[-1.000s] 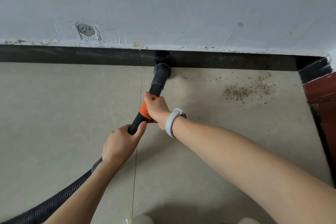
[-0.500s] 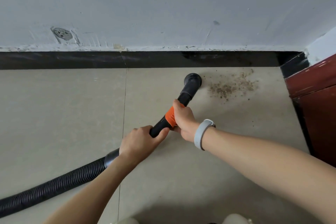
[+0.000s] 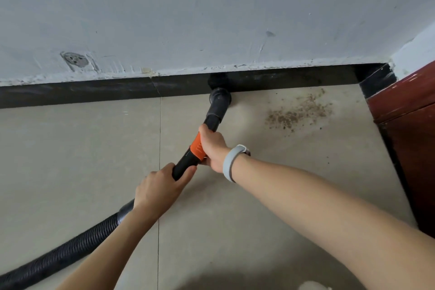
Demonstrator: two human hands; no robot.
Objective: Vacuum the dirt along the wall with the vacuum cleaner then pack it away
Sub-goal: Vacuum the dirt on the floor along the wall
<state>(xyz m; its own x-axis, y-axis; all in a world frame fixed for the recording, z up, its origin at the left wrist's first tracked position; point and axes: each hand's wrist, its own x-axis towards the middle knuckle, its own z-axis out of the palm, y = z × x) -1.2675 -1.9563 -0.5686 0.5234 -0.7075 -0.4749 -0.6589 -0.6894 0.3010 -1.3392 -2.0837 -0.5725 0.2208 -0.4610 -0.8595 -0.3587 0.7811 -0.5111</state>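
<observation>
Two hands: both grip the one vacuum wand, one behind the other.
Right hand (image 3: 213,148): fingers curled round the wand at its orange collar (image 3: 197,149), nearer the nozzle; a pale wristband (image 3: 231,162) sits on this wrist.
Left hand (image 3: 160,189): fingers wrapped round the black handle section just behind the orange collar, thumb lying along the tube.
Vacuum wand (image 3: 213,115): black, slanting up and to the right from the hands toward the wall.
Nozzle (image 3: 220,96): round black end of the wand, down on the floor and right against the skirting.
Hose (image 3: 63,254): black, ribbed, running from behind the left hand down to the lower left edge of the view, lying along the floor.
Dirt (image 3: 296,114): brown crumbs scattered on the floor to the right of the nozzle, apart from it, near the corner.
Skirting (image 3: 94,92): dark band along the base of the wall, with a vertical joint left of the nozzle.
Wall (image 3: 211,19): pale grey, scuffed, with a round patched mark low on the left.
Floor (image 3: 70,160): beige tiles with a thin grout line running under the left forearm.
Red-brown panel (image 3: 409,125): stands at the right edge, meeting the corner beside the dirt.
</observation>
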